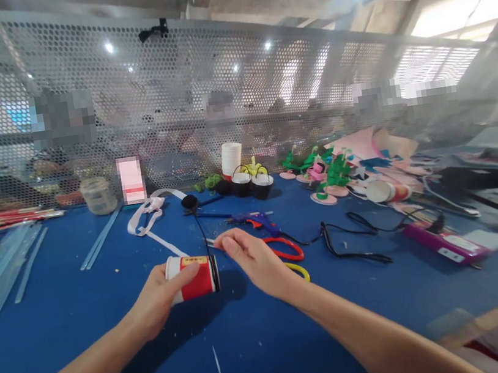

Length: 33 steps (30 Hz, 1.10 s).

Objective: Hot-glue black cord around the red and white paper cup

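Observation:
My left hand (pixel 160 298) is wrapped round a red and white paper cup (pixel 192 276) lying on its side above the blue table (pixel 253 346). A black cord (pixel 201 230) runs from a black spool (pixel 189 202) farther back down to the cup's rim, where a black band circles it. My right hand (pixel 252 260) is closed in a pinch just right of the cup's mouth, its fingertips on the cord's end. Red-handled scissors (pixel 285 248) and a yellow handle (pixel 300 270) lie right beside that hand.
A blue glue gun (pixel 253 218), white ribbon (pixel 151 215), a glass jar (pixel 98 195), stacked white cups (pixel 231 159), two small black baskets (pixel 252 183), green and pink paper pieces (pixel 331 175) and a purple tool (pixel 442 242) lie around. Clear strips (pixel 1 270) sit left. A perforated metal screen (pixel 235 89) closes the back.

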Tool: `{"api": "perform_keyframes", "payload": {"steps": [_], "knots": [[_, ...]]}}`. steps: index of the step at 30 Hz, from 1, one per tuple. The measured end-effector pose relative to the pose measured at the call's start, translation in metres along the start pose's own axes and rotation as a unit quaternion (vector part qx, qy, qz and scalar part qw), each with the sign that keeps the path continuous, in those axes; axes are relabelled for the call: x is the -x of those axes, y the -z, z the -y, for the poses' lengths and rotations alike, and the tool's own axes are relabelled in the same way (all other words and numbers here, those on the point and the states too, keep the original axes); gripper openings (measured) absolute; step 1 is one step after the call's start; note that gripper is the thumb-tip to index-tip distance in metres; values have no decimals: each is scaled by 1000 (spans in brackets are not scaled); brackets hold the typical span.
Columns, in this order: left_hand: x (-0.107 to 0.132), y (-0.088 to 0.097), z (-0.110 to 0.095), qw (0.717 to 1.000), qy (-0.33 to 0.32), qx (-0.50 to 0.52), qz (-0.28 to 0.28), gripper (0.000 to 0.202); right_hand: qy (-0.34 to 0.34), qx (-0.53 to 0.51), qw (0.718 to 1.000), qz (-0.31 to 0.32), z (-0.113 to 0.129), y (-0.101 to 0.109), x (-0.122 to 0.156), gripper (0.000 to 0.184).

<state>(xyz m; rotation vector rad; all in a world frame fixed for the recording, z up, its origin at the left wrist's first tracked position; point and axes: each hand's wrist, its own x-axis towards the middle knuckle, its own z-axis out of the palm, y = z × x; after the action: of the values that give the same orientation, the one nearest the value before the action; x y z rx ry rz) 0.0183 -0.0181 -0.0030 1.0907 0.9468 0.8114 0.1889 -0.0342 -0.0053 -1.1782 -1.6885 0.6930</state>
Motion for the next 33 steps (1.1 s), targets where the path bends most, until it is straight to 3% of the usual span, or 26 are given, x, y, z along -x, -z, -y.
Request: {"api": "perform_keyframes", "payload": {"steps": [5,10,15,20,28,31,33], "knots": [[-1,-4,8,1000,-9,-16,10,23,39,-24,995,91,6,0,6,43],[-1,-8,12,999,-17,-42,7,25,90,-109,973,181,16,-2,16,45],[0,-10,13,997,-9,-75,1,29,50,-235,960,141,7,-5,10,45],[1,-14,13,994,-16,-111,-6,32,8,-371,922,108,0,-11,4,43],[5,-13,12,985,-48,-164,13,29,16,-314,936,157,10,-21,16,42],[4,-11,13,985,-40,-166,-11,29,-4,-302,939,161,9,-19,2,47],[3,-10,12,989,-20,-145,-25,30,-9,-188,970,153,6,-13,-19,46]]}}
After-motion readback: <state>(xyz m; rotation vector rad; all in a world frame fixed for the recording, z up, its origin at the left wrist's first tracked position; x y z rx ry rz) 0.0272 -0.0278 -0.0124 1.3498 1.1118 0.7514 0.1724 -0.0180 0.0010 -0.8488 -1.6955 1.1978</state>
